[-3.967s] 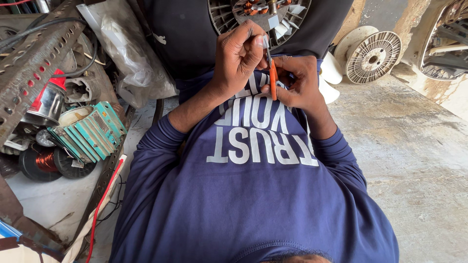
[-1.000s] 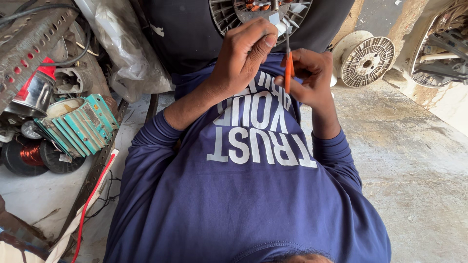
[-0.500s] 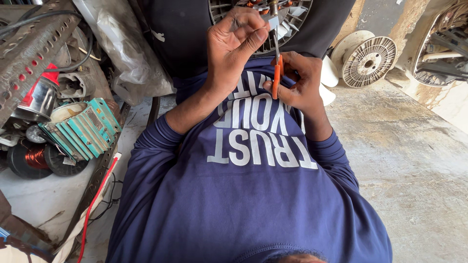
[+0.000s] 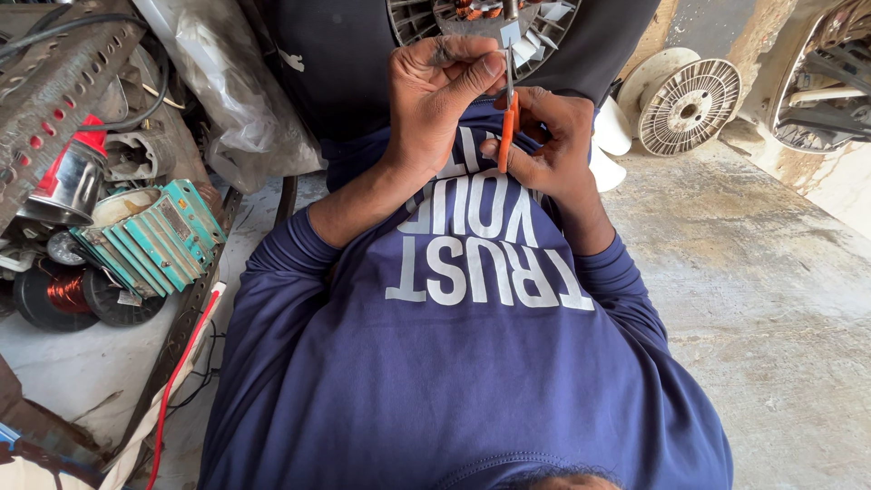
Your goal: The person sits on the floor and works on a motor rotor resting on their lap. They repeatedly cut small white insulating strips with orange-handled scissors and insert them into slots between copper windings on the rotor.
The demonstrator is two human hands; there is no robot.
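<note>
- Nearest, your forearms rose from pushed-up navy sleeves, both bent toward the middle of your chest.
- Your right hand (image 4: pixel 553 159) was closed around the orange-handled scissors (image 4: pixel 504 136), blades pointing up and away.
- Your left hand (image 4: pixel 440 91) pinched a small pale slip of sheet (image 4: pixel 511 34) between thumb and fingers, just above the blades.
- That slip looked thin, light and bendy, so a pinch close to the cut line probably suited it; a loose edge would likely flop.
- Beyond, the motor stator (image 4: pixel 481 20) showed copper windings in its slots.
- Farther right, an empty wire spool (image 4: pixel 689 107) lay on the concrete floor.
</note>
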